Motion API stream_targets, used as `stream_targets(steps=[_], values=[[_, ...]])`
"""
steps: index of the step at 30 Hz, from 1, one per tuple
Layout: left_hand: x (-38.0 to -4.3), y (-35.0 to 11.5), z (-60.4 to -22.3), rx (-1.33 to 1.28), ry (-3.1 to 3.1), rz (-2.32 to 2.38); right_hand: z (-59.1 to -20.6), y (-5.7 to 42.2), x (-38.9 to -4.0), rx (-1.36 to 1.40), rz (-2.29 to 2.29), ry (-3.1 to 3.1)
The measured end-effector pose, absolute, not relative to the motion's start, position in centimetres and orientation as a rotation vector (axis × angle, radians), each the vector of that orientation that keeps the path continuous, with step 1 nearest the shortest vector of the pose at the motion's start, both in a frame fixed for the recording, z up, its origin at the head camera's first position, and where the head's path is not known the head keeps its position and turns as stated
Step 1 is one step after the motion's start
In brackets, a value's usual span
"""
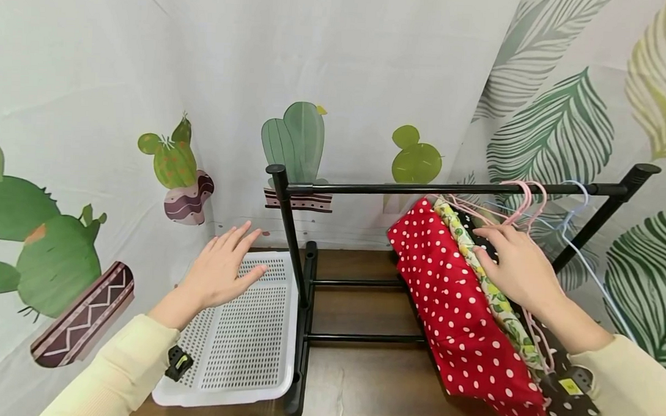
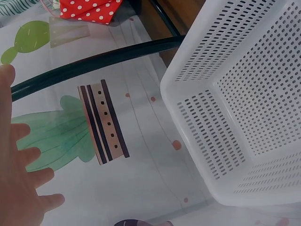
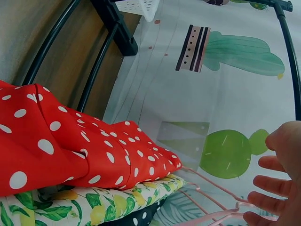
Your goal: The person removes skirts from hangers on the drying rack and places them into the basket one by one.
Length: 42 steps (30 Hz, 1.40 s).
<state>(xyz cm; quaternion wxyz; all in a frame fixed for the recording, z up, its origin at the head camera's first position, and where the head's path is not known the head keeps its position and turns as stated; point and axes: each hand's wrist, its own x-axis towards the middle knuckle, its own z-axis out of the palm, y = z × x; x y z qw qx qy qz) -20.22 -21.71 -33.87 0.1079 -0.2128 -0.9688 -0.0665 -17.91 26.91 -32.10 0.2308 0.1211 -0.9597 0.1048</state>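
My left hand [image 1: 219,269] hovers over a white perforated plastic basket [image 1: 291,378], fingers spread and holding nothing. In the head view my right hand [image 1: 515,263] is in front of pink hangers [image 1: 523,202] on a black clothes rack [image 1: 400,189]. Its fingers look loosely extended in the right wrist view, with no hanger gripped. Below that hand hang a red polka-dot garment [image 1: 445,297], a yellow-and-green lemon-print garment [image 1: 487,284] and a black polka-dot garment [image 1: 564,375]. Part of the black one is hidden behind my right hand and forearm.
A blue hanger [image 1: 576,241] hangs at the rack's right end. Two lower black bars [image 1: 361,338] join the rack's feet on a brown wooden surface [image 1: 365,380]. Behind stands a white curtain [image 1: 365,62] printed with cacti and leaves.
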Motion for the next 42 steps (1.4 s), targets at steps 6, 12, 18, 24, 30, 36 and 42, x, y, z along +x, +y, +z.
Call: stream_targets(steps=[6, 12, 18, 24, 30, 36, 42], values=[[-20.3, -21.9, -34.0, -0.637, -2.788, -0.223, -31.8, 27.2, -17.8, 0.295, 0.349, -2.648], [-20.5, -22.2, -34.2, -0.62, -2.728, -0.269, -31.7, 27.6, -17.9, 0.249, 0.377, -2.64], [-20.3, -22.5, -34.4, -0.592, -2.718, -0.332, -31.6, 28.0, -17.7, 0.197, 0.388, -2.597], [-20.3, -23.0, -34.6, -0.548, -2.711, -0.378, -31.4, 28.3, -17.5, 0.146, 0.429, -2.595], [-20.4, -23.3, -34.9, -0.524, -2.679, -0.401, -31.3, 28.6, -17.6, 0.073, 0.463, -2.623], [-20.3, -23.5, -35.0, -0.495, -2.671, -0.424, -31.3, 29.1, -17.6, 0.035, 0.461, -2.631], [-20.2, -23.6, -35.1, -0.476, -2.689, -0.425, -31.2, 29.6, -18.0, -0.006, 0.471, -2.676]])
